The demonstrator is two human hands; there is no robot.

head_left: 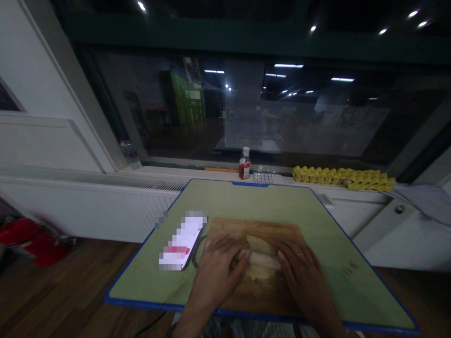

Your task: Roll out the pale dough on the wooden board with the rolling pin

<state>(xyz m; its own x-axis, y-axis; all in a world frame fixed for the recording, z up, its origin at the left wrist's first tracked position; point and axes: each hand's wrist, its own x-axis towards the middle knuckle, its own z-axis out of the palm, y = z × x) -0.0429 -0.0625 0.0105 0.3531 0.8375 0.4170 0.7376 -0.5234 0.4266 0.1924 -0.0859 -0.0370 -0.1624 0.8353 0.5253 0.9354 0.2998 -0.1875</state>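
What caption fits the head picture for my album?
Left hand and right hand on a rolling pin over flat dough, on a wooden board.

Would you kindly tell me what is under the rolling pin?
Flattened dough lies under the rolling pin, showing on its far and near sides, with a wooden board below. The strip directly beneath the pin is covered and cannot be seen.

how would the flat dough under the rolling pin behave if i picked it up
The dough would probably droop, as it looks thin and lies flat on the wooden board. It might stretch or tear if tugged, with the rolling pin lying across its middle.
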